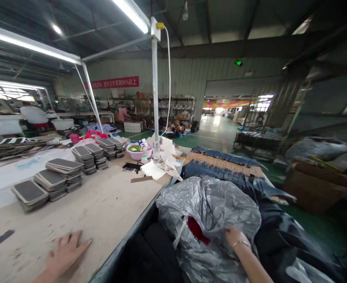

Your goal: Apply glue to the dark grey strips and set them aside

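Head cam: L grip (pixel 64 252) spread on tabletop (pixel 111 206); R grip (pixel 234 236) pinching gray bag (pixel 226 196).

The plastic bag (pixel 229 200) at near right is silver-grey, with dark red cloth (pixel 194 228) showing through a gap. At left, the tabletop (pixel 111 208) is beige with dark specks, its stacked pads (pixel 55 177) dark grey with pale borders. Farther sit a lilac basin (pixel 136 155) and, right, 2 rows of blue strips (pixel 211 171). The far banner (pixel 117 82) is red with white lettering.
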The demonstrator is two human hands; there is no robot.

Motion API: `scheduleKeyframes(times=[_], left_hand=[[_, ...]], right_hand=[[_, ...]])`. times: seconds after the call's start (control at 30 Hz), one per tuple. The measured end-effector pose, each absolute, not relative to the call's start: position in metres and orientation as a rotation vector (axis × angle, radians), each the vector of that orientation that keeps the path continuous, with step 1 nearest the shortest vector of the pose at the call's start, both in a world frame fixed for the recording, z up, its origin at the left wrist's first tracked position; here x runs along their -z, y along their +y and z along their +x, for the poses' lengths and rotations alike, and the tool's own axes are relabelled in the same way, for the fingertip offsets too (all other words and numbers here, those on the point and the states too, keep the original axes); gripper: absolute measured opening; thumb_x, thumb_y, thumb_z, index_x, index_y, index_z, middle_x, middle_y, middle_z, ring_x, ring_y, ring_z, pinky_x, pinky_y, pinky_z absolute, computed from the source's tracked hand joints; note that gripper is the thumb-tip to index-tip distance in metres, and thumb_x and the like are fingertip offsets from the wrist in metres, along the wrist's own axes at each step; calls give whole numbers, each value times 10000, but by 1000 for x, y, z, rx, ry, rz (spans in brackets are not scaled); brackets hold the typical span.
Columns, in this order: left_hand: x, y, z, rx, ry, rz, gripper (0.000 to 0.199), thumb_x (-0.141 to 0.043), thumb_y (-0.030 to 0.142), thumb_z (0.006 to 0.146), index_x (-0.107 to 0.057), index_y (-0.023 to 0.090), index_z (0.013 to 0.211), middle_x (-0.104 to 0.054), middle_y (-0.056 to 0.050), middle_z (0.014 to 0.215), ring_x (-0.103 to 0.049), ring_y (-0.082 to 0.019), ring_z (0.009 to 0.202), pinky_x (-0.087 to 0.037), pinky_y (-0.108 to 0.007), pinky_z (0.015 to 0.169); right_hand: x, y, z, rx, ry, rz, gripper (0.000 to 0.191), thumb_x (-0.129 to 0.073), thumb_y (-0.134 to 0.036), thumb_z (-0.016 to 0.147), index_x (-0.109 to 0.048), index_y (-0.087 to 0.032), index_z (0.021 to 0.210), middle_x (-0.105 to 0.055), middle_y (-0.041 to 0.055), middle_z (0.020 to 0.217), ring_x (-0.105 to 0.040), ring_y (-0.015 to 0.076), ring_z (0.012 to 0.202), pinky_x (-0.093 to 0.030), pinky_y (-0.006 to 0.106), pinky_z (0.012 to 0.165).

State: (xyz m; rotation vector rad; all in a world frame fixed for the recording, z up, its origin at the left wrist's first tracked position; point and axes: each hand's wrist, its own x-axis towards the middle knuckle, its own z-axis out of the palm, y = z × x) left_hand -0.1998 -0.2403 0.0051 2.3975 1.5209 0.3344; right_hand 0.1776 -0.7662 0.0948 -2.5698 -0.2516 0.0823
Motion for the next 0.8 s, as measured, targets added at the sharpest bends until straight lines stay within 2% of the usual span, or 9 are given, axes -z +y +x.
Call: scheduleKeyframes(times=[0.07,0.17,0.4,0.47,0.53,0.6,0.7,0.73,0.8], left_hand=[[-26,-245,-170,-422,1447,2368,674,-419,584,752,-560,151,1249,-528,-186,1312,-434,-406,1278,-348,-606,1015],[-76,-290,-98,-663,1088,2472,801,-379,643,771,-442,99,1355,-437,-178,1388,-382,-313,1342,-321,-463,1108],[-204,-485,72,-843,110,2783,1146,-700,696,612,-189,212,1516,-50,-174,1588,-15,-413,1449,-138,-578,1137],[-216,-509,103,-805,125,2796,1175,-752,619,599,-157,207,1524,-71,-193,1584,-23,-433,1443,-109,-613,1120],[-219,-513,126,-695,196,2728,996,-734,479,685,-244,195,1504,-308,-199,1514,-211,-406,1414,-170,-577,1115],[-219,-504,143,-549,259,2615,603,-617,347,811,-480,189,1377,-605,-154,1258,-501,-325,1238,-336,-461,1050],[-226,-485,157,-468,337,2486,322,-430,282,924,-679,165,1091,-716,-100,918,-659,-232,923,-472,-316,830],[-230,-480,160,-488,361,2462,328,-414,285,932,-688,154,1056,-716,-100,906,-661,-226,903,-478,-301,798],[-241,-473,163,-531,383,2413,312,-436,285,925,-687,145,1048,-714,-103,948,-654,-225,933,-475,-293,809]], right_hand=[[-125,-765,198,-29,-168,-2304,281,-623,-319,892,-536,-175,666,-571,-5,632,-618,173,677,-515,372,771],[-184,-762,224,108,-182,-1869,282,-567,-423,901,-510,-182,766,-584,-3,692,-625,166,678,-539,358,734],[-325,-733,247,313,-399,-1200,369,-741,-360,601,-474,-210,805,-611,-9,746,-657,205,773,-556,360,747],[-355,-727,243,374,-477,-1097,342,-745,-296,614,-491,-210,828,-611,-12,768,-654,190,773,-549,359,776],[-372,-727,234,421,-534,-1037,312,-747,-226,643,-512,-203,847,-613,-4,805,-645,167,785,-522,367,843],[-371,-730,219,452,-588,-1043,366,-758,-202,678,-542,-193,973,-618,13,869,-642,167,845,-487,388,908],[-320,-735,184,533,-732,-1239,737,-764,-218,732,-361,-247,1348,-606,79,1137,-607,233,1063,-458,434,960],[-291,-735,171,567,-765,-1333,698,-740,-210,760,-363,-237,1346,-587,105,1195,-600,248,1081,-475,429,942],[-229,-730,148,522,-918,-1572,348,-648,-217,840,-508,-216,1159,-643,98,1080,-635,239,1003,-525,374,843]])
